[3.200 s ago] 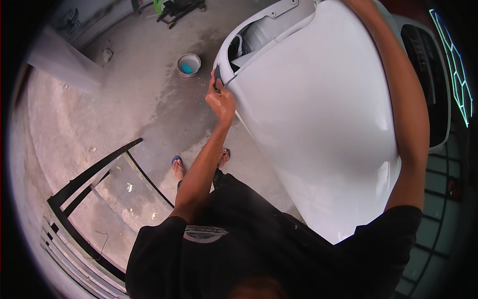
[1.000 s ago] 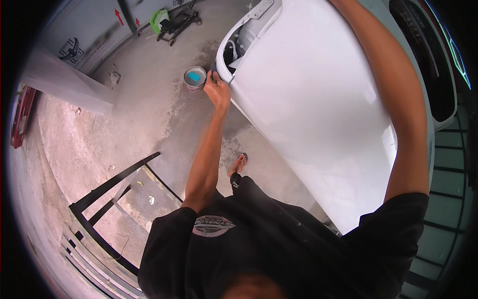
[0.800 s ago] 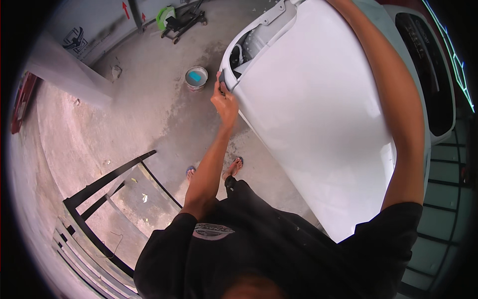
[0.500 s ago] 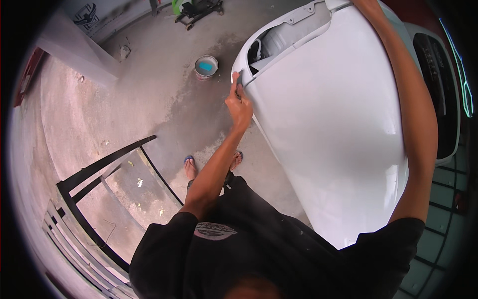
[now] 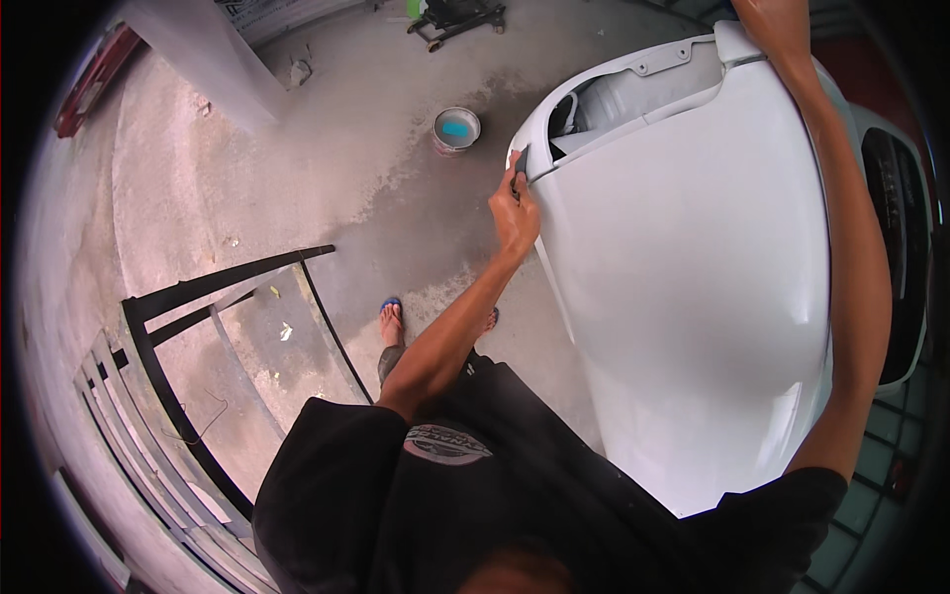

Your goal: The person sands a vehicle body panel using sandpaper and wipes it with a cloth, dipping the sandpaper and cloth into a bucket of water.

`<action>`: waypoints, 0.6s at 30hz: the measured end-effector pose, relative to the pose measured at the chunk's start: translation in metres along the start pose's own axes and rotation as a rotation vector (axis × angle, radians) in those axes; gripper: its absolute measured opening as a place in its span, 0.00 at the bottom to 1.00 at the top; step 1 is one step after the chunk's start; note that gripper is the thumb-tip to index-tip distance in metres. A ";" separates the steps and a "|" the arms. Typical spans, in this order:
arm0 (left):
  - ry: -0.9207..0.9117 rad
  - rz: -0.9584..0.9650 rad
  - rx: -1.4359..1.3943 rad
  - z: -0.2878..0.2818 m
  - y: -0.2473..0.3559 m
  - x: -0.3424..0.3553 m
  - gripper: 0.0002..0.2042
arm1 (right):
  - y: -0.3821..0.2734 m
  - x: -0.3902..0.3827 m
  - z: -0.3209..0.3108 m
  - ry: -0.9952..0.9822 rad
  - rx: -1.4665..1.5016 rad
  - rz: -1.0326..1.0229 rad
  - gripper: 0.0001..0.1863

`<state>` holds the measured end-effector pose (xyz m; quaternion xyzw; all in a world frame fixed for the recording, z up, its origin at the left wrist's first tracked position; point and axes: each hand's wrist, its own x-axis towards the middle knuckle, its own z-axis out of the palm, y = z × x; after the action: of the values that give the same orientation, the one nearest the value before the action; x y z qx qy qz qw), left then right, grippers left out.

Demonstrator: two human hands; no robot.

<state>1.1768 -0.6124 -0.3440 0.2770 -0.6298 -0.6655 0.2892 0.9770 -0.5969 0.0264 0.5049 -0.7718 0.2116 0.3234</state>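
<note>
A large white car body panel [image 5: 693,238] fills the right side, with a lamp-shaped opening [image 5: 633,94] at its far end. My left hand [image 5: 517,213] is at the panel's far left corner, beside that opening. Its fingers are closed on a small dark grey piece that looks like sandpaper [image 5: 520,170], pressed against the white edge. Stretched along the panel's right side, my right arm ends with my right hand [image 5: 777,35] at the far right corner. The upper frame edge cuts off that hand, and its fingers are hidden.
A bucket [image 5: 456,131] with something turquoise in it stands on the wet-patched concrete floor. A black metal frame [image 5: 178,396] is at my left. Far off are a wheeled jack [image 5: 455,22] and a pillar [image 5: 213,64]. A dark window [image 5: 886,247] lies right.
The view has shifted, so the scene appears further right and slightly lower. My left hand stays at the same panel corner with the grey piece; my right hand remains at the far right corner.
</note>
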 end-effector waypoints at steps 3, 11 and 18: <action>0.114 0.179 0.006 0.005 0.013 0.004 0.17 | 0.000 0.000 -0.003 0.037 -0.036 0.046 0.17; 0.042 -0.031 -0.147 0.019 -0.018 0.018 0.18 | 0.004 -0.008 -0.015 0.056 -0.158 0.091 0.17; -0.046 -0.137 -0.156 0.019 0.003 0.017 0.18 | 0.016 -0.002 -0.012 -0.215 -0.248 -0.004 0.18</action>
<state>1.1514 -0.6117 -0.3398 0.2808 -0.5620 -0.7371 0.2491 0.9662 -0.5812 0.0329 0.4822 -0.8213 0.0589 0.2993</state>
